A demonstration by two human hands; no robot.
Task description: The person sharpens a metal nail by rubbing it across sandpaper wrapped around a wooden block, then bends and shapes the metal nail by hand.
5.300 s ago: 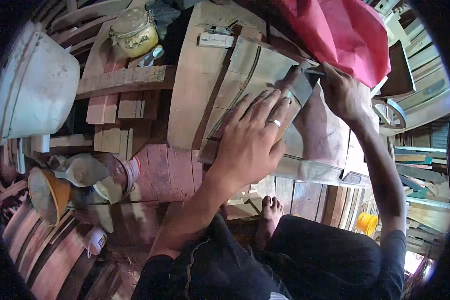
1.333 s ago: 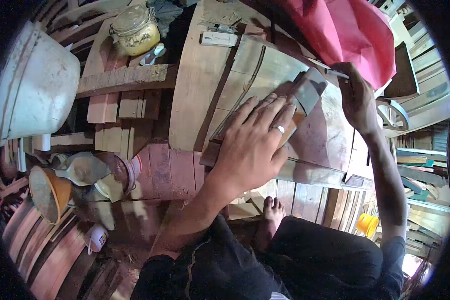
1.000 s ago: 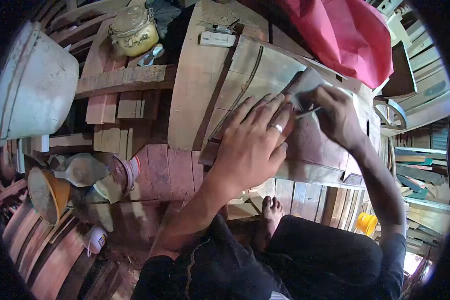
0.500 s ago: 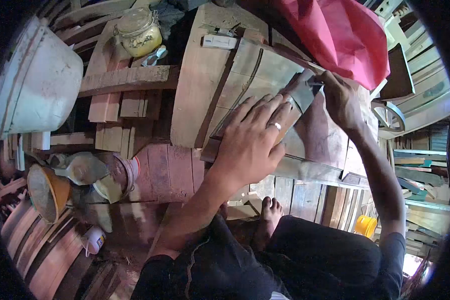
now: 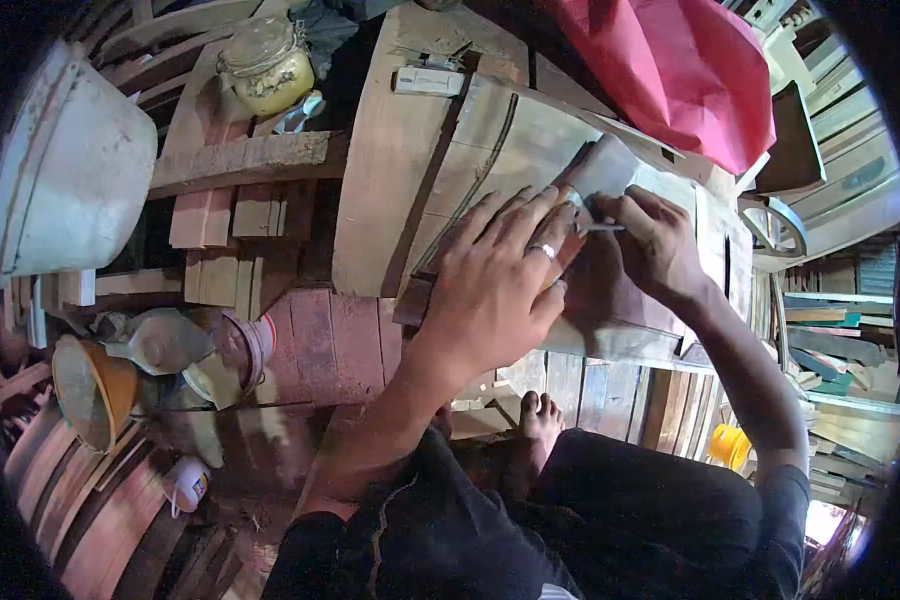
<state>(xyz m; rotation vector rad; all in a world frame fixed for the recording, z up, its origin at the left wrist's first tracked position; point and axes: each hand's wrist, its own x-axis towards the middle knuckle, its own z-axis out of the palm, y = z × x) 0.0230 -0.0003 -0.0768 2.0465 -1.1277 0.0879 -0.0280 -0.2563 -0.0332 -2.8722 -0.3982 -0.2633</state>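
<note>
My left hand (image 5: 500,275), a ring on one finger, lies flat with its fingers spread on a pale wooden panel (image 5: 480,180). Its fingertips press at the edge of a smooth grey sheet (image 5: 608,168) that lies over the panel. Just right of these fingertips, my right hand (image 5: 660,240) is closed in a pinch on a small, thin, pale blade-like piece (image 5: 602,227). The piece points left toward my left fingers, over the sheet's near edge. What lies under my left palm is hidden, and a shadow covers the panel below my right hand.
A red-pink sheet (image 5: 685,80) hangs over the panel's far side. A small white box (image 5: 428,81) and a glass jar (image 5: 267,75) lie farther left. At left are a white tub (image 5: 75,165), an orange funnel-like container (image 5: 90,390) and stacked timber. A yellow object (image 5: 730,447) sits low at right.
My right hand has moved left and toward me, from the sheet's far right edge to beside my left fingertips. My left hand stays nearly in place. The view has shifted slightly.
</note>
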